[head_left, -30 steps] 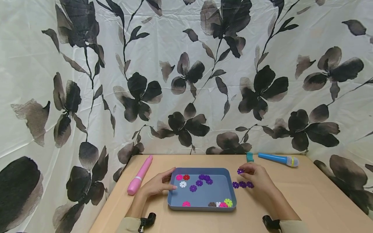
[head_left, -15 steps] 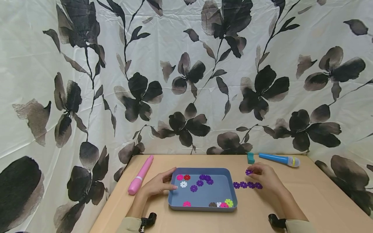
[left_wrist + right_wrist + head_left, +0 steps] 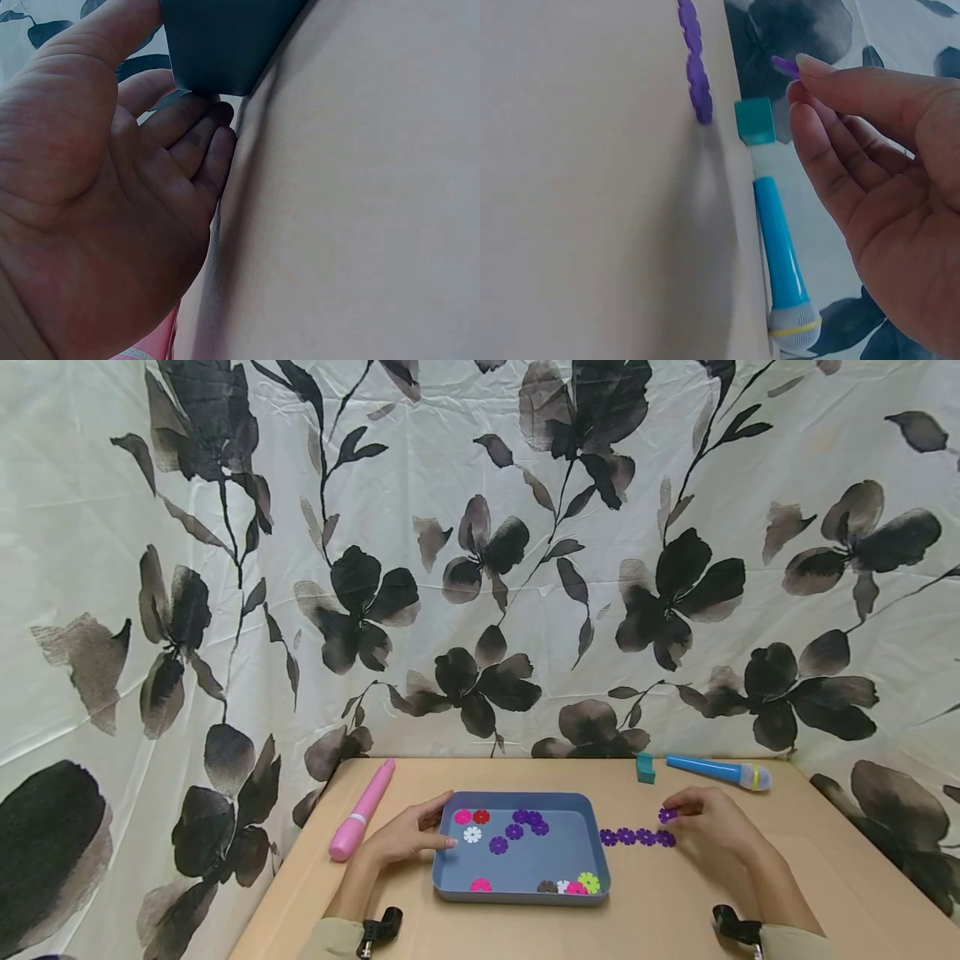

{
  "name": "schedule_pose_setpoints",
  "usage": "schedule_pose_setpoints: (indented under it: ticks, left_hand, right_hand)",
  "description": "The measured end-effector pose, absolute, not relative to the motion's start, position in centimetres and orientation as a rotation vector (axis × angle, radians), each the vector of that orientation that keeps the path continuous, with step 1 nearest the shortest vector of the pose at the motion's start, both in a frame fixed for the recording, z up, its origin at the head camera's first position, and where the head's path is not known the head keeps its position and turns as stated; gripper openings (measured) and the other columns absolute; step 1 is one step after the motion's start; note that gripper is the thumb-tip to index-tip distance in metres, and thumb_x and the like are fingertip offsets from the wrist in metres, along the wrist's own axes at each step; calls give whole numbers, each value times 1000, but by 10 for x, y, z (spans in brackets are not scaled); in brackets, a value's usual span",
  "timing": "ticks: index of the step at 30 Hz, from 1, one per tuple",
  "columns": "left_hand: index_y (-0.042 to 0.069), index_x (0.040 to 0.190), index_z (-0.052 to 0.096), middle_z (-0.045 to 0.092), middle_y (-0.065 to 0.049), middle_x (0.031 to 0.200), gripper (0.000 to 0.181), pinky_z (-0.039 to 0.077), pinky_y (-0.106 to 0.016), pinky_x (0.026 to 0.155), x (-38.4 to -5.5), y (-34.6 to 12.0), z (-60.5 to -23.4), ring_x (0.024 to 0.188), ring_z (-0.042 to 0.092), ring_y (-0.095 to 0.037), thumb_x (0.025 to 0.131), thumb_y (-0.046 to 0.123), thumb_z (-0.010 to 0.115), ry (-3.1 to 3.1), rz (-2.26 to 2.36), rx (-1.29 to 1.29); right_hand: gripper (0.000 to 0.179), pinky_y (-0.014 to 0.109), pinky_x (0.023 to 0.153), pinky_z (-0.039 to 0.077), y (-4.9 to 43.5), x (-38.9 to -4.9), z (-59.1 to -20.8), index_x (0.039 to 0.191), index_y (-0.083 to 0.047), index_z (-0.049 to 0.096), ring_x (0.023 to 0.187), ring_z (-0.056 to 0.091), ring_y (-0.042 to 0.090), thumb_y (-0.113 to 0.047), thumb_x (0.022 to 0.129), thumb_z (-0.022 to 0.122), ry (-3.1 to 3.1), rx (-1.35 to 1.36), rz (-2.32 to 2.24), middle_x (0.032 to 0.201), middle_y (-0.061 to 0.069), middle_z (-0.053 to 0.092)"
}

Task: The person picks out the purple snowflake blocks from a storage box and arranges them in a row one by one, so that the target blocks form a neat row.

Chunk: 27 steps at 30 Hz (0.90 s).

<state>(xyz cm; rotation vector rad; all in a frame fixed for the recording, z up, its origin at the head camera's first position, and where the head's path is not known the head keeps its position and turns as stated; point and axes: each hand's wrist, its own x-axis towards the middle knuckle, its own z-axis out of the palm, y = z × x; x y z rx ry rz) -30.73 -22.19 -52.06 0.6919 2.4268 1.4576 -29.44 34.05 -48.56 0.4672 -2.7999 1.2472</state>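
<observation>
My right hand pinches a purple flower-shaped disc between thumb and fingertips, above the right end of a row of purple discs on the table. The right wrist view shows the held disc edge-on at the fingertips. At the left rim of a blue-grey tray, my left hand holds on, thumb over the rim and the other fingers along the outside. Inside the tray lie several purple discs, a white disc, a red one, and pink, brown and lime-green ones.
A pink microphone-shaped toy lies left of the left hand. Toward the back right are a teal block and a blue toy microphone. A floral cloth hangs behind the table's far edge.
My right hand has moved to the right, still pinching a purple disc. The row beneath it shows one more disc at its right end than at first. The left hand and tray stay put.
</observation>
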Motion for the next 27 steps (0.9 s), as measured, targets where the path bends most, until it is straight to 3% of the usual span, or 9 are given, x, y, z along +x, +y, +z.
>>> schedule_pose_setpoints:
  ticks: [15, 27]
  left_hand:
    - [9, 166, 26, 28, -11, 172, 96, 25, -50, 128, -308, -223, -519, 157, 29, -37, 91, 31, 82, 2431, 1448, 686]
    - [10, 165, 27, 28, -11, 171, 96, 24, -50, 128, -307, -222, -519, 157, 29, -36, 91, 32, 82, 2449, 1434, 694]
  right_hand:
    - [25, 20, 70, 51, 359, -291, -488, 108, 4, 76, 84, 57, 14, 8, 84, 74, -2915, 404, 1276, 101, 12, 74]
    - [28, 23, 68, 53, 365, -294, -500, 111, 6, 74, 85, 58, 18, 1, 84, 79, -2973, 390, 1292, 102, 11, 73]
